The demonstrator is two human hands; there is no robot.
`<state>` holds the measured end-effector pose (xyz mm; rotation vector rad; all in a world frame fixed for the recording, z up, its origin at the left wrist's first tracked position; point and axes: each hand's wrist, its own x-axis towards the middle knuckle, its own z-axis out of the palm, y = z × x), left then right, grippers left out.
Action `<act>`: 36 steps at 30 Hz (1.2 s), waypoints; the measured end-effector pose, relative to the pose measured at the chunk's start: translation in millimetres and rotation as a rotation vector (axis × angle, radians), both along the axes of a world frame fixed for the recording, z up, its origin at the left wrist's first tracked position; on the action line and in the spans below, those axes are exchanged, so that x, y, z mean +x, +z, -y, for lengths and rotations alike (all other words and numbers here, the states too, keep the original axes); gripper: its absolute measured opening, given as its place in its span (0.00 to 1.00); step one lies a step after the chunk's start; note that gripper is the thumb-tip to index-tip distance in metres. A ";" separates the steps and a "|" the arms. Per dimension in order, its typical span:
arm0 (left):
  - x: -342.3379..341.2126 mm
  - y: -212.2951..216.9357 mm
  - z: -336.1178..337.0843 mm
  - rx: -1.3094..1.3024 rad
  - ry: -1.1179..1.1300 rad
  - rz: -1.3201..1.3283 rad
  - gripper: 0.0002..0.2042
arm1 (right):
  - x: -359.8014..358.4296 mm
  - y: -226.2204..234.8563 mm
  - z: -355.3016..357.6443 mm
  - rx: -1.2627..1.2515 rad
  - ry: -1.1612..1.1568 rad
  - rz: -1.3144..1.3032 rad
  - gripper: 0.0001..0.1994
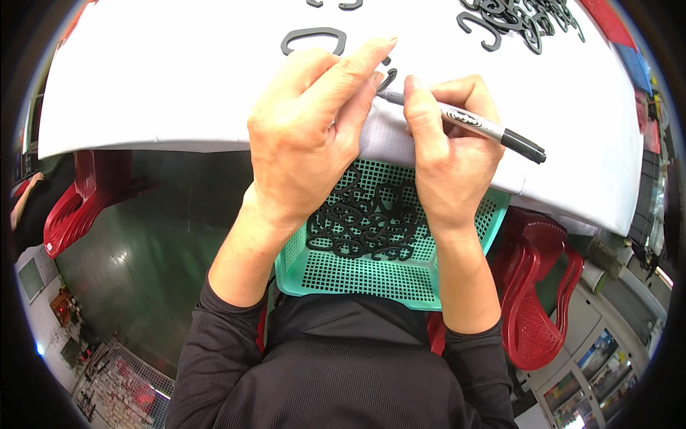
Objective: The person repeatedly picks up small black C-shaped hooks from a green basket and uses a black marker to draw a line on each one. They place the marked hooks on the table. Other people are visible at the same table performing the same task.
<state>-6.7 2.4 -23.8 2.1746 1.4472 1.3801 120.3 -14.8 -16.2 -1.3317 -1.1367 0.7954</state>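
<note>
My right hand (457,146) grips a silver marker pen (468,121), its black end sticking out to the right. The tip points left, against a small black curved piece (389,77) near the table edge. My left hand (304,132) pinches that piece between thumb and fingers, which hide most of it. Just beyond my left knuckles, a larger black open loop (314,33) lies on the white table (171,79). Below both hands a green mesh basket (357,282) rests at my lap, with several black curved pieces (364,225) inside.
A heap of black hook-shaped pieces (525,18) lies at the table's far right. More black pieces (350,4) are cut off at the top edge. Red plastic chairs (532,307) stand at the right, and others (78,207) at the left.
</note>
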 end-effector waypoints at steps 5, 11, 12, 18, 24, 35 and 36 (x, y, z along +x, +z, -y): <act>0.2 2.0 -0.5 0.006 -0.005 0.009 0.19 | -0.3 -1.1 -1.4 0.011 0.001 0.031 0.10; 0.7 2.2 -2.2 0.005 0.003 0.015 0.18 | -0.6 -1.4 -4.4 0.032 0.000 0.041 0.10; 0.5 1.5 -2.2 0.001 0.000 0.016 0.18 | -0.4 -0.7 -4.1 0.019 0.005 0.065 0.09; -5.8 6.5 -3.8 -0.147 -0.017 0.166 0.17 | 5.5 0.9 1.1 0.129 -0.034 -0.103 0.06; -10.3 25.1 1.1 -0.521 -0.024 0.485 0.15 | 5.7 16.8 -2.9 -0.063 0.081 0.045 0.07; -6.5 21.9 -12.0 0.220 -0.157 -0.109 0.23 | 25.5 33.8 -14.2 -0.178 0.091 -0.275 0.08; -6.3 21.1 -12.0 0.251 -0.149 -0.126 0.23 | 24.3 36.0 -13.1 -0.198 0.097 -0.292 0.08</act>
